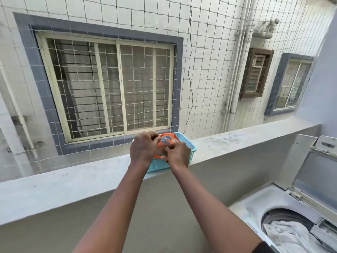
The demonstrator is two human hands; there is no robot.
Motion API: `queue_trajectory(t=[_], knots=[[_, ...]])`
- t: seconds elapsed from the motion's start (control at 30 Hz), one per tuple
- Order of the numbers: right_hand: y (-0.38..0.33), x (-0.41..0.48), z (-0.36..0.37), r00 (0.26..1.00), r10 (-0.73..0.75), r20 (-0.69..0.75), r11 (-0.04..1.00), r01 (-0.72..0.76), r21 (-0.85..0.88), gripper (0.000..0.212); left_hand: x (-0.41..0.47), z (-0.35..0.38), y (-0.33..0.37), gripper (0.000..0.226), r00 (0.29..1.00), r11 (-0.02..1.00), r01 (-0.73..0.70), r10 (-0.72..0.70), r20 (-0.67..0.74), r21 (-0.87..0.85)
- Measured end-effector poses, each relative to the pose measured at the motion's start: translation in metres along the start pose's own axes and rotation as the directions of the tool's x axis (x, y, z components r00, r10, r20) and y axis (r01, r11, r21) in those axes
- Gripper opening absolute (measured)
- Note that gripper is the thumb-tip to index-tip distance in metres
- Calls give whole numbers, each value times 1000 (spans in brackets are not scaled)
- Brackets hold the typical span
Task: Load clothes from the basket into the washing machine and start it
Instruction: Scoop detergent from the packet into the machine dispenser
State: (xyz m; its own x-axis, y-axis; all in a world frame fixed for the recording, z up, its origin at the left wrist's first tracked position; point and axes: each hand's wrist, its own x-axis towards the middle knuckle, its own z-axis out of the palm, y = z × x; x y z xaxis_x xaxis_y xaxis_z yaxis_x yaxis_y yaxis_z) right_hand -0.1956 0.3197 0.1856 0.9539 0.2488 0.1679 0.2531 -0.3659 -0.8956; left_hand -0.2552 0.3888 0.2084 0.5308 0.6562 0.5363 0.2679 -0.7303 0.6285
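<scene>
washing machine sits right of both hands.

Single view, head-worn wide-angle camera: faces forward and slightly down across a parapet ledge toward a netted window opposite. Forearms reach out from the bottom edge; washing machine close at lower right, cropped.
</scene>
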Motion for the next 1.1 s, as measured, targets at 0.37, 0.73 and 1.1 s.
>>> queue_trajectory(t=[0.37,0.73,1.1], knots=[[9,-19,-55,949,-188,-253,972,217,91,16,-31,25,41,34,928,938,-300,244,-282,-172],[106,15,-155,871,42,-490,997,-2,81,25,-93,147,130,30,988,857,-130,153,5,-499],[257,44,-275,701,311,-642,950,-249,188,19,-177,280,205,24,829,885,147,133,543,-442]])
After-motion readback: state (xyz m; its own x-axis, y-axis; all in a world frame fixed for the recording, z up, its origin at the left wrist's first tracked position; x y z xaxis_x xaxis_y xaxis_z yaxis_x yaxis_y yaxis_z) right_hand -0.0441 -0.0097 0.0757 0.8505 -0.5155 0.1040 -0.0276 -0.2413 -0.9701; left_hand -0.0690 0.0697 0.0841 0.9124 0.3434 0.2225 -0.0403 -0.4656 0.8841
